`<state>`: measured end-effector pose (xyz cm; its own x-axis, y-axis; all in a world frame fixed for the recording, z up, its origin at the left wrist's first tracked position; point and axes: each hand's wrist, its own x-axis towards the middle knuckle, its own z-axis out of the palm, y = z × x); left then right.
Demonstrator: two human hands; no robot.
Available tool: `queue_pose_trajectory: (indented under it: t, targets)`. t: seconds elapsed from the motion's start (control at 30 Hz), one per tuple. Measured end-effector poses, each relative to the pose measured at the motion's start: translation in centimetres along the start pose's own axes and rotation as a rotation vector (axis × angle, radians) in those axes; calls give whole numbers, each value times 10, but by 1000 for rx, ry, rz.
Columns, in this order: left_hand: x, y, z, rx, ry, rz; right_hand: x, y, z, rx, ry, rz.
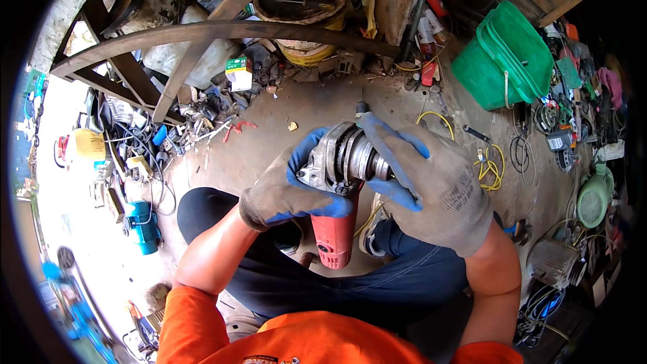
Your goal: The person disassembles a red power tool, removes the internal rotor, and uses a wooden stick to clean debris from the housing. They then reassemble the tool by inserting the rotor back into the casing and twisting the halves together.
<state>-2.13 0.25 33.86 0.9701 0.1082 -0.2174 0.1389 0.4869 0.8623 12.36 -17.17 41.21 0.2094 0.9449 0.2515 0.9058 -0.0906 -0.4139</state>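
An angle grinder with a red body [333, 234] and a bare metal gear head [330, 162] is held between my hands, above my bent legs. My left hand [280, 192], in a grey and blue work glove, is wrapped round the near side of the gear head. On the other side, my gloved right hand [438, 192] has its fingers closed over the round metal end [367, 162] that projects from the head. Its fingers partly hide that end. The red body hangs down toward my lap.
A green bucket [495, 67] stands at the far right, with a yellow cable [497, 165] nearer. Red-handled pliers [239, 128] lie left of centre. At the left is a blue motor-like unit [142, 228]; a curved wooden piece [256, 29] spans the back. Scrap parts crowd both sides.
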Motion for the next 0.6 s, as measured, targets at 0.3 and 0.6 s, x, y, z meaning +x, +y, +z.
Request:
queue_pose_trajectory:
  t: [0.3,0.6]
  targets:
    - [0,-1,-1,11,-33,11,2,-4,3,10,-40,29]
    - [-9,-1,0,-154,-146,76,2,6,12,98,-1,-31]
